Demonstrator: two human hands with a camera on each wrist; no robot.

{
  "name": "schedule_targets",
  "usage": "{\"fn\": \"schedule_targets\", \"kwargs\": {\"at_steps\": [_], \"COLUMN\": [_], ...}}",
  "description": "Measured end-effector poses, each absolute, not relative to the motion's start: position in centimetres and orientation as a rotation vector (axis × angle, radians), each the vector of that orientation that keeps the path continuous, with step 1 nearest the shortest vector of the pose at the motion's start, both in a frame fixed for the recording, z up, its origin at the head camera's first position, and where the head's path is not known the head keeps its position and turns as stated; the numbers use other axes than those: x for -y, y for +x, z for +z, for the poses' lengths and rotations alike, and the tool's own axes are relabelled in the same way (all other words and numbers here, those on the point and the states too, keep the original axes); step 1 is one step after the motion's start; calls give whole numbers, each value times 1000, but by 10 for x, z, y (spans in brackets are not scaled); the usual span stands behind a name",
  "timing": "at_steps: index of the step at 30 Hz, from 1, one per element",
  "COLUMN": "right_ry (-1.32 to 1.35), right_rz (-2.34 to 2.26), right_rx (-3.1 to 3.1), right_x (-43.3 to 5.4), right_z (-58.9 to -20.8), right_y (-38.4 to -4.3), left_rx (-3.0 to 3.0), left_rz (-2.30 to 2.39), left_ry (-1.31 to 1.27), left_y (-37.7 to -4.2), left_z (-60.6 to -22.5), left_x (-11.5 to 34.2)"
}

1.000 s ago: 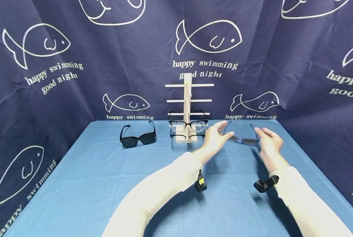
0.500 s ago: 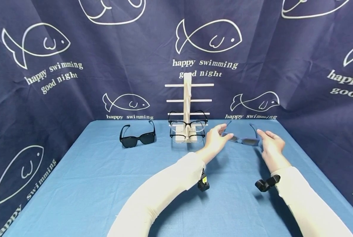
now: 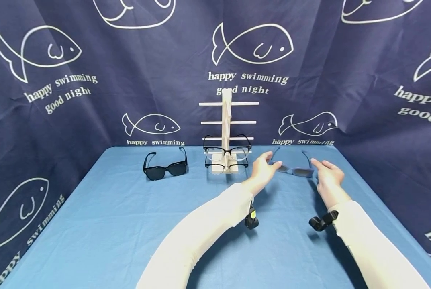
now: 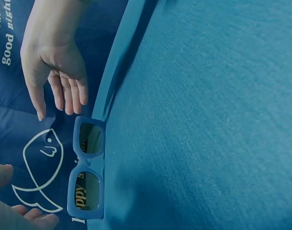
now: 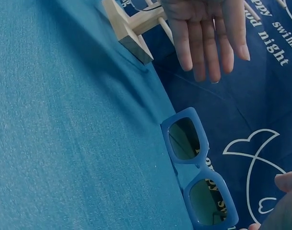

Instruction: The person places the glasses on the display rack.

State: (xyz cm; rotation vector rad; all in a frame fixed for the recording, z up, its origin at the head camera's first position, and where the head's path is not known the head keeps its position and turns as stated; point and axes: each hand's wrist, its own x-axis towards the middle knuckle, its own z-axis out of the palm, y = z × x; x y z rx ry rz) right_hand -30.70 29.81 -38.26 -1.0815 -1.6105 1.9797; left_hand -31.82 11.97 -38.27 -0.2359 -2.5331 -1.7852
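Observation:
Blue-framed sunglasses (image 3: pixel 295 171) with dark lenses stand on the table at the right, temples spread toward the back. My left hand (image 3: pixel 263 170) is at their left end and my right hand (image 3: pixel 329 176) at their right end. In the left wrist view, the right hand (image 4: pixel 59 72) extends straight, relaxed fingers just beyond the blue frame (image 4: pixel 87 163). The right wrist view shows the left hand (image 5: pixel 205 36) likewise, its fingers apart from the frame (image 5: pixel 199 167). Neither hand grips anything.
A wooden glasses rack (image 3: pixel 226 116) stands at the back centre, with black-rimmed clear eyeglasses (image 3: pixel 227 151) on its low bars and a second similar pair (image 3: pixel 226 165) beneath. Black sunglasses (image 3: pixel 166 170) lie on the blue tablecloth (image 3: pixel 110 224) at the left. A dark fish-print curtain (image 3: pixel 186 60) hangs behind.
My left forearm has shifted slightly to the right. Both hands stay beside the blue sunglasses, which keep their place; the head view has moved a little.

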Motion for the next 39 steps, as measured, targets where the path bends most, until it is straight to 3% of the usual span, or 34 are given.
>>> {"fn": "schedule_targets", "kwargs": {"at_steps": [20,39], "right_ry": [-1077,-1084], "right_rz": [2000,2045], "right_rx": [1679,1757], "right_x": [-306,-315], "right_z": [-398,-399], "right_y": [-316,-317], "left_rx": [2542,2316], "left_rz": [-1768,-2131], "left_ry": [-37,299], "left_y": [-335,-346], "left_z": [-395,-403], "left_x": [-137,-144]}}
